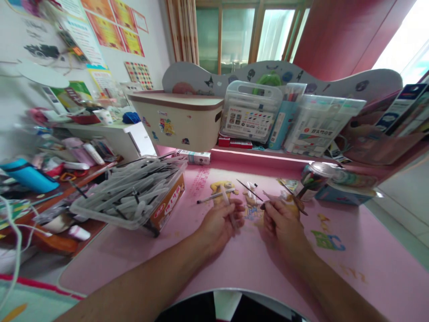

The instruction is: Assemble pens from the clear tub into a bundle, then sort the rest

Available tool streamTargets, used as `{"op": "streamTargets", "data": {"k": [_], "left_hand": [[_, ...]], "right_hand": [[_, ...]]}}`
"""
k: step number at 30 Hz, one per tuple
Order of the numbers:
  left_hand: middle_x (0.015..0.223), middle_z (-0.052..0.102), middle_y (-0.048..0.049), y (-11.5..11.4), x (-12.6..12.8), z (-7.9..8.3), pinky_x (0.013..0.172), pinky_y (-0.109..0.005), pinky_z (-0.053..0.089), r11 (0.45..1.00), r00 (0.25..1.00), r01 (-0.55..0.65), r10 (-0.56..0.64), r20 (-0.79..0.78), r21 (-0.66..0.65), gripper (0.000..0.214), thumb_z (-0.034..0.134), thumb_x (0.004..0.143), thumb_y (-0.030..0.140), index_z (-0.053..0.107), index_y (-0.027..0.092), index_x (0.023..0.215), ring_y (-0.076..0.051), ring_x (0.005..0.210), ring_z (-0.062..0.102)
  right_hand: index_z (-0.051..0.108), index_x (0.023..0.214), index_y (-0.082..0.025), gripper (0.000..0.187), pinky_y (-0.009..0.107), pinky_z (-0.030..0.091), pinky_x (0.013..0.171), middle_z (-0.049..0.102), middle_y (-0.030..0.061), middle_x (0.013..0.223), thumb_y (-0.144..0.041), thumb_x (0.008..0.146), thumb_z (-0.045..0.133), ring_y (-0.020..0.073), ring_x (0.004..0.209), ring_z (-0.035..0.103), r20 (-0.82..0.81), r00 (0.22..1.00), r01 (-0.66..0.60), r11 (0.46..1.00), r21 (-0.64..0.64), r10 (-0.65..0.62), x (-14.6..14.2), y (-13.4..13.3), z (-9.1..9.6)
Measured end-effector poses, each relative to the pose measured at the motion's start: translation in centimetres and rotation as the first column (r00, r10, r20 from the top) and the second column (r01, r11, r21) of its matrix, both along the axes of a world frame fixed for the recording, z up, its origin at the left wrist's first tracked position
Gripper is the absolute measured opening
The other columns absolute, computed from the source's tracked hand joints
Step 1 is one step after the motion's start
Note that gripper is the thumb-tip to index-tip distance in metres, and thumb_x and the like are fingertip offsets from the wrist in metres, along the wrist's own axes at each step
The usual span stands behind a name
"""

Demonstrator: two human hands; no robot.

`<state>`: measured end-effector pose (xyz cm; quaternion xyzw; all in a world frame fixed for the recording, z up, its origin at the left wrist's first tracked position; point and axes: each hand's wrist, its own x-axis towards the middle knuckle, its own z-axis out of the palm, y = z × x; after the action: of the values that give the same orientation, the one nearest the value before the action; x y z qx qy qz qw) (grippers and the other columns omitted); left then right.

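Between the fingers of my left hand [221,226] is a translucent white pen barrel [229,206], tilted with its upper end pointing away from me. My right hand [283,223] is closed in a pinch on a thin dark stick [250,190] that looks like a pen refill; its far end points up and left. Just beyond my left hand, a clear pen with a dark end [214,196] lies on the pink desk [140,264]. Behind my right hand is another slim dark piece [291,193], partly hidden. To the left stands a clear plastic box [167,197] heaped with whitish pen barrels [134,185].
A cream lidded bin [181,123], a clear marker case [251,112] and another marker box [318,125] stand on the back shelf. At the right is a jar [315,179] beside a blue box [345,194]. Cluttered shelves [80,174] adjoin the desk's left side.
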<state>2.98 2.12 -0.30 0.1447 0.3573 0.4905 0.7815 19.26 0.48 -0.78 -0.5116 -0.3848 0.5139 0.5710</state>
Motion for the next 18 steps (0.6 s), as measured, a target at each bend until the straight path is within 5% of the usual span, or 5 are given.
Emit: {"op": "streamTargets", "data": {"k": [3, 8, 12, 15, 18], "left_hand": [[0.087, 0.068, -0.0143, -1.4, 1.2, -0.9, 0.075, -0.034, 0.054, 0.965, 0.965, 0.241, -0.226, 0.133, -0.103, 0.016, 0.05, 0.087, 0.008, 0.064, 0.007, 0.094, -0.02, 0.076, 0.067], [0.091, 0.069, -0.0141, -1.9, 2.0, -1.6, 0.088, -0.035, 0.051, 0.949, 0.926, 0.3, -0.264, 0.271, -0.1, 0.016, 0.055, 0.084, 0.008, 0.065, 0.007, 0.096, -0.02, 0.083, 0.068], [0.088, 0.069, -0.0127, -1.9, 1.9, -1.3, 0.087, -0.034, 0.052, 0.971, 0.927, 0.232, -0.205, 0.314, -0.053, 0.025, 0.05, 0.074, -0.002, 0.066, 0.006, 0.091, -0.02, 0.081, 0.067], [0.091, 0.069, -0.0124, -1.9, 1.8, -1.0, 0.084, -0.031, 0.053, 0.989, 0.935, 0.145, -0.13, 0.331, -0.021, 0.037, 0.045, 0.065, -0.008, 0.066, 0.007, 0.092, -0.019, 0.084, 0.068], [0.088, 0.069, -0.0113, -1.6, 1.8, -0.9, 0.079, -0.027, 0.054, 0.997, 0.951, 0.067, -0.055, 0.304, -0.028, 0.028, 0.047, 0.075, -0.006, 0.065, 0.008, 0.09, -0.017, 0.081, 0.068]], "right_hand": [[0.062, 0.079, -0.02, 0.022, 0.022, 0.039, 0.046, 0.056, -0.0029, 0.059, -0.041, 0.086, 0.061, 0.0113, 0.051, 0.049, 0.223, 0.975, -0.048, 0.99, 0.129, 0.019, -0.8, -1.1, 0.0], [0.065, 0.091, -0.023, 0.015, 0.03, 0.046, 0.075, 0.065, 0.0024, 0.086, -0.028, 0.091, 0.051, 0.0189, 0.081, 0.059, 0.511, 0.858, -0.123, 0.943, 0.309, -0.055, -1.6, -2.0, 0.5], [0.065, 0.081, -0.023, 0.015, 0.032, 0.045, 0.074, 0.065, 0.004, 0.082, -0.021, 0.088, 0.052, 0.0211, 0.079, 0.058, 0.651, 0.757, -0.184, 0.936, 0.3, -0.059, -1.7, -1.9, 0.4], [0.07, 0.092, -0.024, 0.019, 0.037, 0.045, 0.081, 0.071, 0.0066, 0.091, -0.021, 0.088, 0.051, 0.0244, 0.086, 0.061, 0.683, 0.73, -0.2, 0.951, 0.235, -0.015, -1.4, -1.7, 0.0], [0.073, 0.098, -0.025, 0.024, 0.04, 0.045, 0.087, 0.075, 0.007, 0.095, -0.021, 0.088, 0.052, 0.027, 0.09, 0.064, 0.693, 0.717, -0.25, 0.954, 0.164, 0.069, -1.2, -1.7, -0.3]]}}
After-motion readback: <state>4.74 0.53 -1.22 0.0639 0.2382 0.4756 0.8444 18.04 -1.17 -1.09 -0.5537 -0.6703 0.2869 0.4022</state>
